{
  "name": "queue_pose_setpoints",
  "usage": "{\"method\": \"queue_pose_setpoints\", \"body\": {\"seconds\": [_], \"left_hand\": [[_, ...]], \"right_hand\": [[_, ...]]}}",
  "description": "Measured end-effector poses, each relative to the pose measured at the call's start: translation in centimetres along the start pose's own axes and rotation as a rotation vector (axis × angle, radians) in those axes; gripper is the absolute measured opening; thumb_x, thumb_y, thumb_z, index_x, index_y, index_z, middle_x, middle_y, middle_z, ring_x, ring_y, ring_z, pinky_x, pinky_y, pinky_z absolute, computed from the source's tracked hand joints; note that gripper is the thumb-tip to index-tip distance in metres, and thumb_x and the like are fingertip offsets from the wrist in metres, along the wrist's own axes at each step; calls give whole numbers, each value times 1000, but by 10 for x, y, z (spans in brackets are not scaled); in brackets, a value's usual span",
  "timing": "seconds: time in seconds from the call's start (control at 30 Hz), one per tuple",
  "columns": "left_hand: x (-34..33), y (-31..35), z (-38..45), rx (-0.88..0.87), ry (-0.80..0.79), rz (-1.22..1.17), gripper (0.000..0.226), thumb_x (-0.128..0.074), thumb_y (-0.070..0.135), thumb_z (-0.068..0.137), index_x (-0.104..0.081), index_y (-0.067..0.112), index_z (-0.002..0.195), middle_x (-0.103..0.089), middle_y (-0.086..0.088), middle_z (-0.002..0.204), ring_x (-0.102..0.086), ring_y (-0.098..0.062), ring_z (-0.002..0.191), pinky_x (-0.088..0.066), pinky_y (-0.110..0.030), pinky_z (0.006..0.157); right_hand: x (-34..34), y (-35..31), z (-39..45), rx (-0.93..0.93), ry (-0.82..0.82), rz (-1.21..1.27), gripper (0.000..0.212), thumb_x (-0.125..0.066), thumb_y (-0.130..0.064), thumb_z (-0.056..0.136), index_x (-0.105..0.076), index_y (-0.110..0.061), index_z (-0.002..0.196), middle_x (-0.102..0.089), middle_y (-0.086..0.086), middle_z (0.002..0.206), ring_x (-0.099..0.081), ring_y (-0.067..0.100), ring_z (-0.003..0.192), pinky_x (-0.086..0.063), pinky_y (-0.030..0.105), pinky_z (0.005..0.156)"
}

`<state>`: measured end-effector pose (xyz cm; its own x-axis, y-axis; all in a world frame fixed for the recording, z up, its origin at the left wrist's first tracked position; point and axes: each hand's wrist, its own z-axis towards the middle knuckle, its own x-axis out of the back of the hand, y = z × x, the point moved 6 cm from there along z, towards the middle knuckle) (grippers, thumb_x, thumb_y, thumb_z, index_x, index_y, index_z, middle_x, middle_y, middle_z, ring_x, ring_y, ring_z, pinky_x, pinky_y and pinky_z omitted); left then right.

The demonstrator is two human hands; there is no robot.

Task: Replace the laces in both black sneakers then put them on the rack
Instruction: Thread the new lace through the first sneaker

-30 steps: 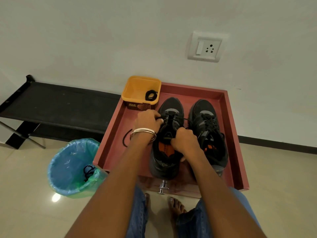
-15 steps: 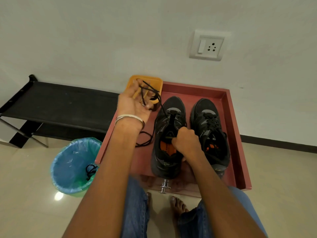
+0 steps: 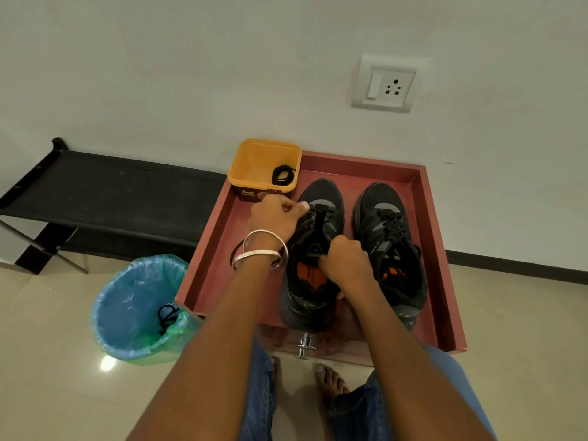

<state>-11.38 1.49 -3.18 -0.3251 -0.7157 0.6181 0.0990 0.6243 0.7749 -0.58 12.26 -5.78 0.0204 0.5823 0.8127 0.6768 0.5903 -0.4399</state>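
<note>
Two black sneakers stand side by side in a red tray (image 3: 440, 249). The left sneaker (image 3: 324, 198) is only partly laced; the right sneaker (image 3: 386, 230) is fully laced. My left hand (image 3: 275, 214) pinches the black lace at the left sneaker's front eyelets. A loop of that lace (image 3: 235, 254) lies on the tray beside my wrist. My right hand (image 3: 345, 261) grips the left sneaker's tongue near the orange insole. A coiled black lace (image 3: 282, 174) lies in a yellow tub (image 3: 254, 163) at the tray's far left corner.
A low black rack (image 3: 111, 192) runs along the wall to the left. A bin with a blue liner (image 3: 133, 310) stands on the floor left of the tray, a black lace (image 3: 167, 316) inside. My bare feet (image 3: 329, 381) are below the tray's front edge.
Half a second ago my left hand was raised toward the tub, pulling the lace up. It has come back down to the left sneaker's front eyelets. My right hand stayed on the tongue.
</note>
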Motion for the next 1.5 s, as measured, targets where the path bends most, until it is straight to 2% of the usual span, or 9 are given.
{"method": "queue_pose_setpoints", "body": {"seconds": [0.23,0.4,0.57,0.67,0.8,0.97,1.03,1.17,1.5], "left_hand": [[-12,6,3,-10,-44,208,22,-66,35,87,-73,14,84,-66,-5,83,-62,-26,81,-49,-31,70],[-2,-2,7,175,20,-302,19,-63,20,87,-67,17,68,-54,-1,62,-52,-21,73,-39,-26,67],[0,-3,4,186,46,-372,17,-64,17,84,-69,20,69,-60,1,73,-52,-18,77,-41,-24,71],[6,-10,8,230,54,-210,19,-61,25,86,-70,14,72,-60,-3,70,-56,-19,69,-42,-20,57],[11,-38,11,385,14,200,43,-60,43,84,-63,9,108,-60,-13,114,-55,-39,110,-40,-47,99],[28,-23,8,260,275,636,41,-55,48,90,-66,13,109,-47,-17,135,-37,-39,130,-23,-58,106],[21,-16,18,71,285,531,29,-56,36,92,-68,17,111,-50,-12,130,-46,-35,121,-34,-50,100],[-13,-4,23,-156,5,384,26,-59,27,92,-68,28,116,-60,-6,118,-57,-29,108,-48,-42,92],[-18,-4,24,43,-24,84,23,-56,28,92,-67,9,87,-68,-13,95,-61,-31,94,-48,-38,90]], "right_hand": [[-1,2,1,-16,1,9,29,-54,-26,91,-54,-3,109,-57,18,111,-58,39,100,-48,39,72],[-3,5,2,-39,-16,38,29,-52,-24,92,-54,-2,111,-57,20,114,-57,41,102,-48,40,74],[-3,6,2,-47,-11,39,25,-51,-21,93,-54,-3,111,-57,19,114,-57,40,103,-45,37,71],[-3,6,2,-53,-21,38,23,-53,-20,92,-54,-4,109,-58,18,113,-58,40,101,-46,38,70],[-2,2,1,-45,-19,33,21,-54,-18,91,-55,-4,107,-59,17,110,-59,38,100,-48,37,71],[-1,1,0,-31,-10,8,19,-55,-18,91,-55,-5,105,-59,16,107,-59,37,98,-48,37,70],[-2,0,0,-34,-13,4,19,-55,-18,91,-54,-5,105,-59,16,108,-59,37,99,-49,38,70],[-2,1,0,-44,-12,-3,19,-54,-17,91,-54,-5,106,-59,17,108,-59,38,99,-50,40,73],[0,-1,-3,-36,-7,0,20,-52,-16,93,-55,-4,108,-59,16,110,-59,37,102,-46,36,71]]}}
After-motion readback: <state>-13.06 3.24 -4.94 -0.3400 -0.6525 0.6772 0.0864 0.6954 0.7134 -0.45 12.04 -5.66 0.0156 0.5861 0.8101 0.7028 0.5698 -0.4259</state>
